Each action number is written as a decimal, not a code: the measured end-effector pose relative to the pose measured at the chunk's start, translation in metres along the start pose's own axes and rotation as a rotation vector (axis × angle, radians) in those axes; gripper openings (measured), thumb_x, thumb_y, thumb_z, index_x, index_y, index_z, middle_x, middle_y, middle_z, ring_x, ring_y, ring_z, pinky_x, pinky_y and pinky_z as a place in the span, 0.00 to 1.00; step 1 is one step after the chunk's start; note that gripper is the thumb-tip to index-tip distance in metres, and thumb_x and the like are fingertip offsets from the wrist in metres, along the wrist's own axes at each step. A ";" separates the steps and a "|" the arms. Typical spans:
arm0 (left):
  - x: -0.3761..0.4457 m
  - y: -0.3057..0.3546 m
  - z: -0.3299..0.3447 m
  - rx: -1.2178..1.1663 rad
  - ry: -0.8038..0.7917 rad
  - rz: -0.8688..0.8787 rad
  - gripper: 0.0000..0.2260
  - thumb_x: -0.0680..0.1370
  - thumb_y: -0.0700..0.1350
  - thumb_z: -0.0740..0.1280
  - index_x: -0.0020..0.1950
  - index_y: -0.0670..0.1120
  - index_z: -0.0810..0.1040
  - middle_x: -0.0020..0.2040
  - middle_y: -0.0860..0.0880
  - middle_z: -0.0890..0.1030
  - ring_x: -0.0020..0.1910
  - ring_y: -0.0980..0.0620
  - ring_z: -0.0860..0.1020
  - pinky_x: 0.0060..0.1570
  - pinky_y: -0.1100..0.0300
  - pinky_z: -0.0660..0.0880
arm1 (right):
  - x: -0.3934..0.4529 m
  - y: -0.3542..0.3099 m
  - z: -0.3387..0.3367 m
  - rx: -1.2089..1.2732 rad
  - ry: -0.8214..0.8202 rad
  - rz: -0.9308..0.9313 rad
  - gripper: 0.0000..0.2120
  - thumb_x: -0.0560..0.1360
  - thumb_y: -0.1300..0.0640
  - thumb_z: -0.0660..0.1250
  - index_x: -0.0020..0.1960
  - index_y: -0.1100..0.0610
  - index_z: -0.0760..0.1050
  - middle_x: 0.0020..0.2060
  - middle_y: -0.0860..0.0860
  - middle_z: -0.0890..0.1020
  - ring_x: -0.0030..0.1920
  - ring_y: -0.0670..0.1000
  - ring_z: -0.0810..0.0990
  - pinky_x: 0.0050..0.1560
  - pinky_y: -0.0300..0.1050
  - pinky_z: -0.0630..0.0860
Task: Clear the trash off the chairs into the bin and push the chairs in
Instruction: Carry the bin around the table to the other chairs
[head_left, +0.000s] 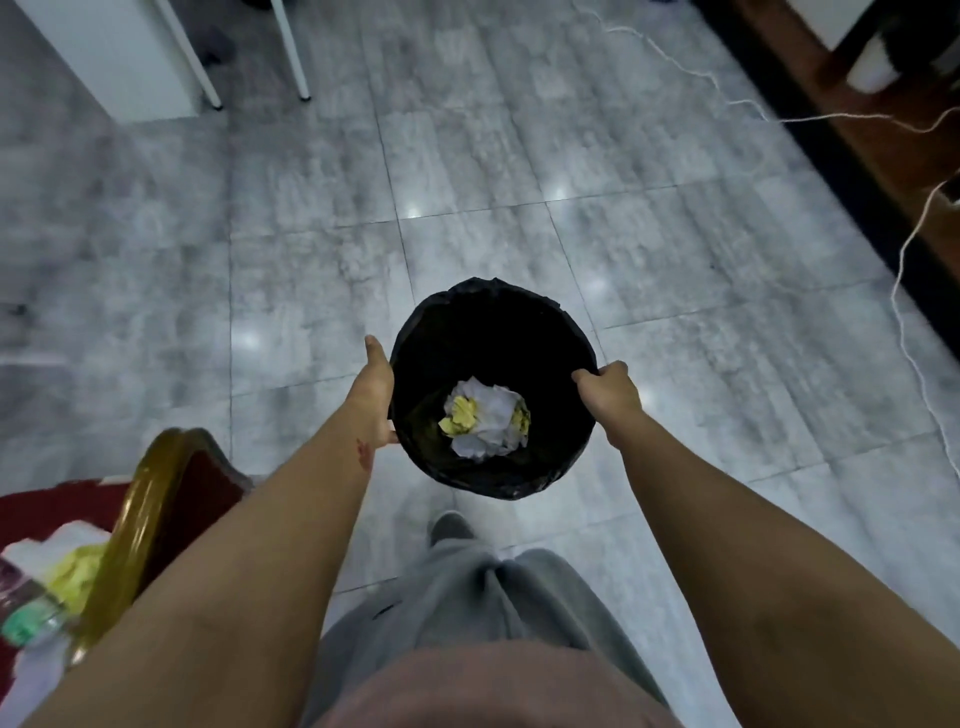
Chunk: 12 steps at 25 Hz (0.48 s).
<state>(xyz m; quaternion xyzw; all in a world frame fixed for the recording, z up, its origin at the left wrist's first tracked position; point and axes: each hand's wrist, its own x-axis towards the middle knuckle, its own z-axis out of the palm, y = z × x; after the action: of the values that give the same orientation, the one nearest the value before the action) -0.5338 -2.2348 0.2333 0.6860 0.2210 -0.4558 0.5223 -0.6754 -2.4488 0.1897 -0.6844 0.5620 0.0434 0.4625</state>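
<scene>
Nearest to the camera, a pinkish shirt front and grey trousers (467, 597) are seen from above, with 1 grey shoe (451, 526) planted on the floor just behind the bin. At the lower left, a chair (140, 514) with a gold frame and dark red upholstery is partly in view, and trash (57, 582) is heaped on its seat: white crumpled paper, a yellow piece and something green and clear, too blurred to be identified. Both bare forearms are stretched forward from the lower corners. A round bin (410, 358), lined with a black bag, is held between the 2 hands above the floor, its mouth turned up toward the camera. The left hand (375, 387) is laid flat against the bin's left side, fingers straight and pointing forward, with the thumb hooked at the near rim. The right hand (605, 389) is curled over the right rim, which is gripped between fingers and thumb. At the bottom of the bin, crumpled paper (488, 415), white with yellow patches, is lying. Beyond the bin, grey marbled floor tiles (311, 208) are spread out with bright light spots reflected on them. A white cable (906, 322) is trailed across the tiles at the right, beside a dark wooden edge. At the far upper left, 2 white legs (291, 52) and a white panel (104, 57) are seen.
</scene>
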 end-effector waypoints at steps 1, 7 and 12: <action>0.008 0.023 -0.001 -0.015 0.018 0.006 0.37 0.77 0.70 0.42 0.70 0.47 0.72 0.67 0.45 0.75 0.56 0.44 0.73 0.55 0.45 0.71 | 0.016 -0.025 0.003 -0.009 -0.007 -0.013 0.25 0.79 0.53 0.61 0.70 0.65 0.61 0.61 0.62 0.75 0.57 0.61 0.76 0.52 0.52 0.73; 0.063 0.130 -0.022 -0.111 0.092 0.051 0.36 0.79 0.68 0.41 0.71 0.47 0.71 0.70 0.44 0.73 0.61 0.43 0.72 0.53 0.45 0.69 | 0.109 -0.154 0.041 -0.083 -0.103 -0.117 0.25 0.78 0.52 0.61 0.70 0.65 0.61 0.62 0.62 0.75 0.59 0.62 0.76 0.54 0.52 0.74; 0.107 0.202 -0.052 -0.273 0.178 0.035 0.36 0.79 0.68 0.40 0.72 0.46 0.69 0.71 0.43 0.71 0.69 0.40 0.69 0.61 0.41 0.68 | 0.181 -0.268 0.090 -0.211 -0.210 -0.220 0.25 0.78 0.52 0.61 0.69 0.65 0.62 0.60 0.62 0.75 0.58 0.62 0.76 0.55 0.53 0.75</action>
<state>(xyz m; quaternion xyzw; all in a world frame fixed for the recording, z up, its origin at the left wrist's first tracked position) -0.3039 -2.2772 0.2478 0.6501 0.3143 -0.3499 0.5967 -0.3506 -2.5353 0.1905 -0.7781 0.4247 0.1223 0.4464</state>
